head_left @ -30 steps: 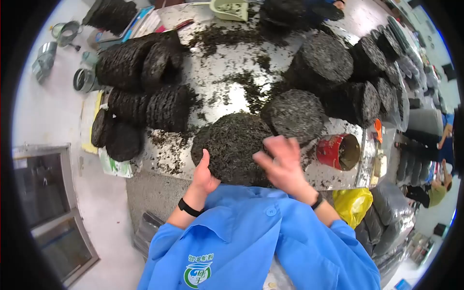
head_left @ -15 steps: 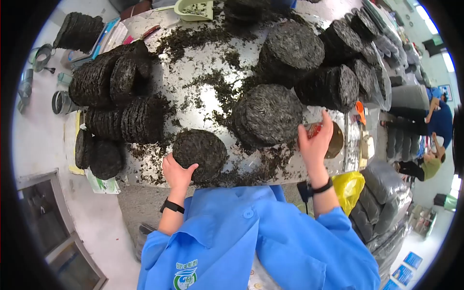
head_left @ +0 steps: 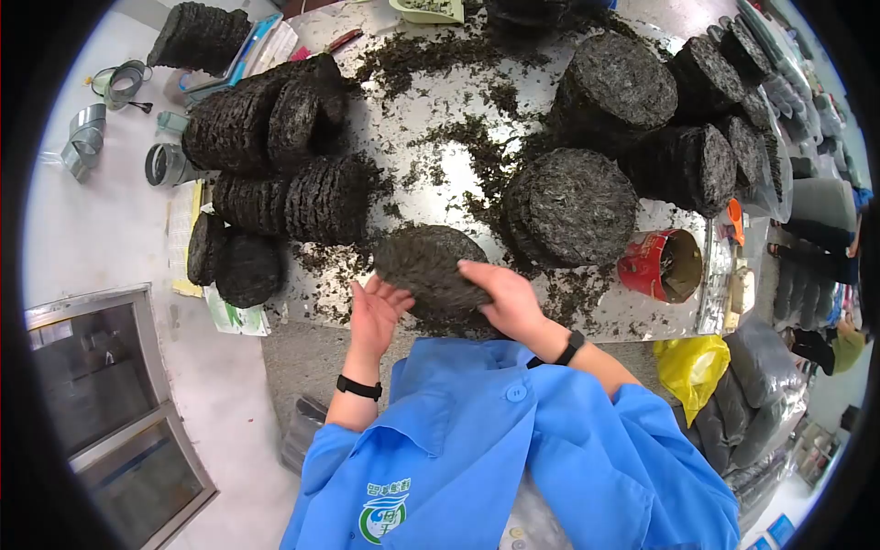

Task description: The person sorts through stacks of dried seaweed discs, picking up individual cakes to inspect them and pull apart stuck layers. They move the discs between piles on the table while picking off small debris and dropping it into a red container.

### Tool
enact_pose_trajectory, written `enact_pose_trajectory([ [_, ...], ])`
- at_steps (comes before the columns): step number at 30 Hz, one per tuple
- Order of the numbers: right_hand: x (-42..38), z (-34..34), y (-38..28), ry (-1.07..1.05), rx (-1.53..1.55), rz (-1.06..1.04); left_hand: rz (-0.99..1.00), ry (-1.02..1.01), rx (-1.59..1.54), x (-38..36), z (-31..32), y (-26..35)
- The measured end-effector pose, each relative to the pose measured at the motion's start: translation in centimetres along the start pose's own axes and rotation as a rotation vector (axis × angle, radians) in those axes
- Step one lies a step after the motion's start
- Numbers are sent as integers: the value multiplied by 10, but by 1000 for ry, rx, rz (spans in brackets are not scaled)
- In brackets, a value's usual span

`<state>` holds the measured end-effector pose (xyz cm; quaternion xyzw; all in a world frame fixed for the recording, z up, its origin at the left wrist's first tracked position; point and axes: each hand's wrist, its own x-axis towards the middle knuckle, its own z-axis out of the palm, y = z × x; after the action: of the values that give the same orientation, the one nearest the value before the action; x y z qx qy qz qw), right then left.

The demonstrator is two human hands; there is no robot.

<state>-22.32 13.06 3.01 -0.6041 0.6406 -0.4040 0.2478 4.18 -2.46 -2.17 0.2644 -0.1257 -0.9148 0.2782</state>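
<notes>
A dark round disc of what looks like dried seaweed [head_left: 431, 266] lies at the near edge of the table, slightly tilted. My right hand [head_left: 509, 298] grips its right side, thumb on top and the other fingers partly hidden. By the disc's left edge, my left hand [head_left: 378, 316] is turned palm up with its fingers stretched out, their tips near or touching the rim. A stack of similar seaweed discs [head_left: 570, 206] stands just to the right, and a red tin [head_left: 658, 266] lies beyond it.
More stacked discs [head_left: 229, 124] line the left side, and tall stacks [head_left: 619, 87] fill the back right. Loose dark flakes [head_left: 477, 137] cover much of the table [head_left: 403, 183]. A pale green dustpan [head_left: 429, 9] sits at the back. A yellow bag [head_left: 692, 371] is below right.
My right hand has come left from beside the red tin to the disc. My left hand has turned palm up and loosened from the disc. The whole view has shifted.
</notes>
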Motion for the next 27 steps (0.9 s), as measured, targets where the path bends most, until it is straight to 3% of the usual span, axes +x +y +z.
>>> enact_pose_trajectory([
  [1, 0, -21, -13, 103, 51, 100, 0, -7, -14, 5, 2, -6],
  [3, -7, -73, -36, 392, 23, 602, 288, 536, 1684, 10, 9, -21],
  [4, -8, -98, -37, 579, 269, 578, 451, 636, 1982, 14, 3, -35],
  [5, -7, -122, -29, 760, 519, 543, 451, 647, 1971, 18, -5, -40],
  [7, -23, -148, 20, 931, 146, 426, 321, 538, 2088, 25, -16, -47],
  [8, -24, -144, 11, 924, 139, 427, 306, 608, 2035, 23, 0, -48],
  [10, -19, -127, -18, 635, -389, 308, 273, 637, 1997, 25, 14, -47],
  [11, -17, -105, -28, 252, -465, 197, 224, 646, 1979, 23, 17, -48],
  [12, -8, -71, -40, -23, -155, 305, 196, 647, 1909, 25, 17, -49],
  [13, -1, -32, -27, -169, -76, 80, 202, 620, 1916, 30, 17, -50],
  [15, -3, 26, -3, -426, -446, 30, 208, 696, 1840, 32, 13, -54],
  [17, -8, 61, 42, -390, -585, -44, 248, 681, 1860, 39, -6, -55],
  [20, -8, 47, 38, -424, -393, 27, 381, 583, 1403, 37, -43, -47],
  [21, -10, 44, 42, -415, -351, 4, 310, 646, 1110, 32, -6, -40],
  [23, -11, 36, 46, -430, -266, -21, 227, 641, 829, 29, -7, -26],
  [27, -12, 31, 39, -336, -176, -66, 183, 750, 734, 33, -11, -18],
])
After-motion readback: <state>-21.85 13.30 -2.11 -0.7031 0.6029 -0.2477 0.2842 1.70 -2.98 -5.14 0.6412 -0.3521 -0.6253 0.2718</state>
